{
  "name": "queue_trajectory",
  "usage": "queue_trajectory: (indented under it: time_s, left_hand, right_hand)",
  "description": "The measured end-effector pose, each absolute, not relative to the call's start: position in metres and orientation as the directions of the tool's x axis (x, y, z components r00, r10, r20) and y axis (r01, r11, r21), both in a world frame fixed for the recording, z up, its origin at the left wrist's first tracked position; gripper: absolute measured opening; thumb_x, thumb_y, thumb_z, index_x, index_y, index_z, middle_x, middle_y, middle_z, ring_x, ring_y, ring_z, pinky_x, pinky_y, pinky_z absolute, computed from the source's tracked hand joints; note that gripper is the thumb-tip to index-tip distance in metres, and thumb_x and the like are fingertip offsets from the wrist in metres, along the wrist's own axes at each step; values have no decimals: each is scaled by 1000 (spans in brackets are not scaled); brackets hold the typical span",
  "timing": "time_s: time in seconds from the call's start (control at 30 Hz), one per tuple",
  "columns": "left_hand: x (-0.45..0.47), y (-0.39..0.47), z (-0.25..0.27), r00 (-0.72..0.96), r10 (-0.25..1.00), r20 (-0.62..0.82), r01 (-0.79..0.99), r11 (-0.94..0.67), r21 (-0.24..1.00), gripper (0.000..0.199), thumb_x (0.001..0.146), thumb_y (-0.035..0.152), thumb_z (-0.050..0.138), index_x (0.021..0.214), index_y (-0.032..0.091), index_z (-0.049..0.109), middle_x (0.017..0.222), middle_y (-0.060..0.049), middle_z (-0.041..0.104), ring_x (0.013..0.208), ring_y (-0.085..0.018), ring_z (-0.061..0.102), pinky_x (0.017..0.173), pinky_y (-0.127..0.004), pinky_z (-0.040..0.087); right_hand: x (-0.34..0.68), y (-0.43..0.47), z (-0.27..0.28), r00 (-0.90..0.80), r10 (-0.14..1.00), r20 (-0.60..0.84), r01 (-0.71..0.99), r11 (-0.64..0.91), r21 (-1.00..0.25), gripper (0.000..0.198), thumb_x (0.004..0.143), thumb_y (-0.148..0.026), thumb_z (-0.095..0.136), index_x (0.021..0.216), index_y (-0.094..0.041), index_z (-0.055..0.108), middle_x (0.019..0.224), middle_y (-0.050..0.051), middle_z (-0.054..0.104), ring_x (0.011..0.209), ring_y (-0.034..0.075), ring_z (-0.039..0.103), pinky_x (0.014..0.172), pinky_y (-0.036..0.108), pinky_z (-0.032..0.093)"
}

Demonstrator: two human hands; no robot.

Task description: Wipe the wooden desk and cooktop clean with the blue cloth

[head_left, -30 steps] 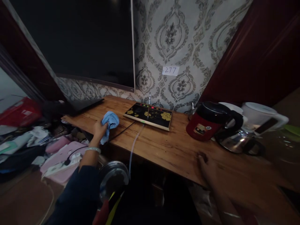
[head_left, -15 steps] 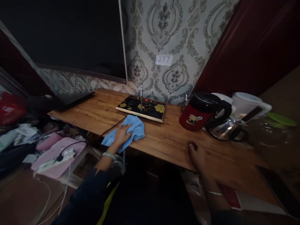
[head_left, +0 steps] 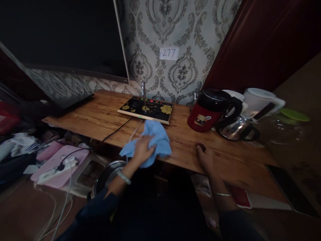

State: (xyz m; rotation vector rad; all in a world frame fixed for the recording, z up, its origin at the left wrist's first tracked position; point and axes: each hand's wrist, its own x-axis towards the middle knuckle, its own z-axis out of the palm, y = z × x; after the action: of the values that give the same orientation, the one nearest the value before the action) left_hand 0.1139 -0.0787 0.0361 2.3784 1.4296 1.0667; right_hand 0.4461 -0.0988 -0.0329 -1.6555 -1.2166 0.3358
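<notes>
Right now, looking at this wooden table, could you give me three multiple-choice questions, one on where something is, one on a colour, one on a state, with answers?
1. Where does the blue cloth lie?
A. On the wooden table, in front of the black flowered tray
B. On top of the red kettle
C. On the floor by the pink board

2. What colour is the body of the kettle nearest the tray?
A. Green
B. Red
C. Yellow

3. How is the left hand placed?
A. Raised in the air, holding nothing
B. Gripping a kettle handle
C. Pressed down on the cloth

Answers:
1. A, the cloth is spread at the table's near edge, just before the tray.
2. B, its body is red with a black lid and handle.
3. C, its palm and fingers lie on the cloth, while the right hand rests bare on the wood.
</notes>
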Motion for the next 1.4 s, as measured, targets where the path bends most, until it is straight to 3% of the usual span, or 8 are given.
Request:
queue_trajectory:
  time_s: [0.17,0.33,0.47,0.63,0.97,1.17,1.27,1.4]
  left_hand:
    - [184,-101,15,393,870,298,812,-481,331,49,86,27,57,135,19,56,144,-16,51,134,-38,42,107,-57,37]
    - [201,-91,17,470,843,261,666,-533,522,53,80,27,65,132,21,59,142,-15,53,134,-36,44,110,-57,35]
    - [184,-73,24,429,816,387,355,-546,758,42,86,36,60,125,21,63,136,-12,60,126,-27,55,107,-47,44]
    - [147,-49,29,96,872,480,407,-475,780,31,90,37,51,109,20,69,112,-10,72,109,-24,65,99,-43,51]
    - [113,-32,3,185,851,492,675,-474,566,39,91,41,45,113,17,67,114,-12,71,110,-28,64,97,-47,51]
    - [113,-31,4,175,844,506,709,-465,530,43,92,46,43,115,17,67,112,-12,72,107,-27,66,94,-45,53]
    - [112,-32,6,180,849,496,721,-457,521,46,92,48,42,114,16,66,112,-13,72,107,-29,66,94,-45,52]
    - [110,-26,6,190,850,491,723,-460,515,47,91,51,41,109,17,67,111,-13,72,106,-29,66,94,-44,52]
  right_hand:
    - [443,-96,-33,457,829,323,523,44,-851,43,76,-47,48,96,-14,68,99,17,74,90,28,67,86,45,51]
    - [428,-99,-17,443,826,349,572,39,-819,53,82,-51,43,110,-11,65,108,19,70,99,29,64,90,49,50]
    - [382,-116,7,197,856,479,833,111,-542,57,90,-52,45,135,-19,55,147,16,47,137,34,38,109,55,33]
    - [320,-123,22,-111,963,248,929,189,-318,57,90,-51,54,144,-35,45,156,5,39,145,37,24,110,61,25]
    - [357,-57,34,-44,995,84,955,66,-289,50,92,-37,50,142,-30,50,156,2,39,145,31,23,114,49,24]
    - [344,-13,47,91,994,-64,916,-109,-385,66,90,-50,50,151,-30,35,161,5,28,148,37,16,111,61,23]
    - [327,-11,47,60,998,-21,915,-63,-397,69,84,-62,55,144,-29,47,158,10,34,146,42,16,109,67,19]
    - [328,-31,42,-38,996,86,919,68,-388,53,83,-54,60,131,-31,59,150,6,45,144,38,21,111,62,22]
